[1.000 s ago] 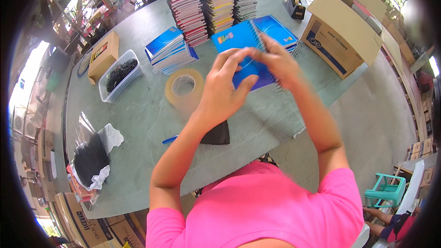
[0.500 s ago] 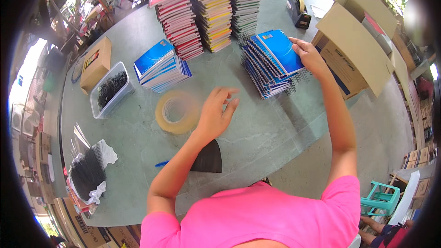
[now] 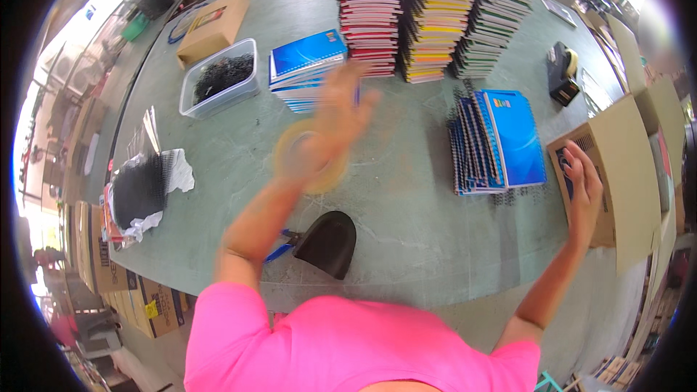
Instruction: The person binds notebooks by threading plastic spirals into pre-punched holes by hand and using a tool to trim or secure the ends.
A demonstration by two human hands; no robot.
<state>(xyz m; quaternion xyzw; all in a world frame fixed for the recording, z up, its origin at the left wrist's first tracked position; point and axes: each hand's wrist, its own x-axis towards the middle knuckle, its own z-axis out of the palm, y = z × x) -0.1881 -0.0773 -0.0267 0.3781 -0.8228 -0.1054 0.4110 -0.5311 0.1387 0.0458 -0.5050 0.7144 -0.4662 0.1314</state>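
My left hand (image 3: 340, 112), smeared by motion, reaches over the far side of a wide tape roll (image 3: 332, 173) with its fingers stretched apart. Just beyond its fingertips is a fanned pile of blue-covered notebooks (image 3: 308, 54), partly hidden by the hand. My right hand (image 3: 584, 185) is open and holds nothing, its fingers extended in front of a cardboard box. To its left sits a pile of blue spiral notebooks (image 3: 514, 138), leaning, with black coils sticking out at the edges; the hand is apart from it.
Tall stacks of red notebooks (image 3: 369, 22), yellow notebooks (image 3: 438, 22) and green notebooks (image 3: 494, 22) stand at the back. A clear tub (image 3: 243, 87) holds black coils. Around lie a black rounded object (image 3: 328, 245), a blue-handled tool (image 3: 279, 250), a tape dispenser (image 3: 563, 76) and an open carton (image 3: 628, 181).
My right hand has let go of the blue spiral notebooks and moved right, toward the carton. My left hand has moved forward toward the other blue pile. The view has shifted.
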